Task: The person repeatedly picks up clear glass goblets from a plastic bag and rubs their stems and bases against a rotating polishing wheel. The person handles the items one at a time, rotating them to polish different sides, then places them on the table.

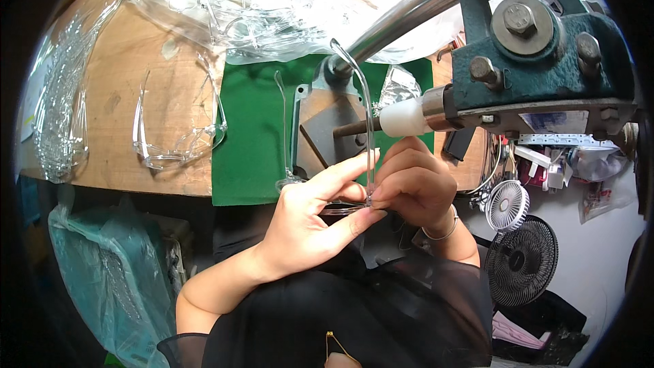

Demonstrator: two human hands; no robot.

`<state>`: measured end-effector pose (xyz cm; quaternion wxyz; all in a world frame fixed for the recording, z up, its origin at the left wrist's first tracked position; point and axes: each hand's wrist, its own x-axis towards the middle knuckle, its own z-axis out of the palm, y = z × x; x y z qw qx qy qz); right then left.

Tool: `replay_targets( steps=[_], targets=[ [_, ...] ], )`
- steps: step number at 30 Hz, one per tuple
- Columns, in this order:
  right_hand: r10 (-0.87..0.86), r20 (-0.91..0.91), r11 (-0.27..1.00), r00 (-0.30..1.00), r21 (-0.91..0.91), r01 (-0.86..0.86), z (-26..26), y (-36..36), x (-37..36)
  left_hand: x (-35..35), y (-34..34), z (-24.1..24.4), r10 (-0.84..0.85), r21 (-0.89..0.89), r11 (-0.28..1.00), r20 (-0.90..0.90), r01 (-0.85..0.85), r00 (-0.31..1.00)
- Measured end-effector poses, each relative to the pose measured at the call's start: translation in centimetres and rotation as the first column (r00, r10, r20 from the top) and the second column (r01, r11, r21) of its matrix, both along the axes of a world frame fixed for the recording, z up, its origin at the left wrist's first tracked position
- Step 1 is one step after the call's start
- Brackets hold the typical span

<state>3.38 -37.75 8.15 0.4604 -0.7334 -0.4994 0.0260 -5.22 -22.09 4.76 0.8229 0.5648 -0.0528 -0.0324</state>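
A clear plastic glasses frame (369, 112) is held low at the front edge of the green mat, one temple pointing up past the press's metal rod and the other standing at the left. My left hand (317, 214) grips the front of the frame between thumb and fingers. My right hand (416, 179) pinches the same frame near the hinge of the right-hand temple; any small part between those fingertips is hidden. Just above my right hand is the white plastic collar (403, 116) of a green cast-metal press (541, 71). Its steel base plate (332, 130) lies behind the frame.
A large plastic bag (286, 5) of clear frames lies at the back. More clear frames (179, 148) and a wrapped stack (61, 107) rest on the wooden table at left. A small bag of tiny parts (401, 84) lies behind the press rod. Fans (521, 260) stand at right.
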Motion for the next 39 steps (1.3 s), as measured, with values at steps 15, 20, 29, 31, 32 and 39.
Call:
replay_targets(
  steps=[15, 20, 29, 31, 32, 39],
  targets=[
    [0.01, -0.262, 0.997, 0.965, 0.079, 0.011, -0.6, -0.2, -0.6, 0.1, -0.3, 0.3, 0.007, 0.014, 1.0, 0.07, -0.008, 0.998],
    [0.038, -0.235, 0.995, 0.971, 0.095, -0.016, -0.7, 0.0, -0.5, -0.2, -0.2, 0.1, 0.026, 0.02, 0.999, 0.062, -0.027, 0.998],
    [-0.043, -0.33, 0.923, 0.943, 0.347, 0.164, 0.4, -1.8, 0.2, 0.4, -0.3, 0.7, 0.062, -0.021, 0.998, 0.07, -0.061, 0.996],
    [-0.157, -0.353, 0.311, 0.922, 0.869, 0.385, 5.5, -2.1, 2.0, 2.0, -0.6, 1.8, 0.166, 0.14, 0.972, 0.163, -0.19, 0.973],
    [-0.297, -0.336, -0.018, 0.894, 0.938, 0.346, 8.2, -2.1, 2.8, 2.9, -1.2, 2.1, 0.169, 0.113, 0.977, 0.116, -0.182, 0.979],
    [-0.097, 0.147, 0.781, 0.984, 0.625, -0.016, 16.4, -2.5, 0.9, 5.3, -2.7, 2.2, 0.244, 0.071, 0.963, 0.193, -0.261, 0.95]
  ],
)
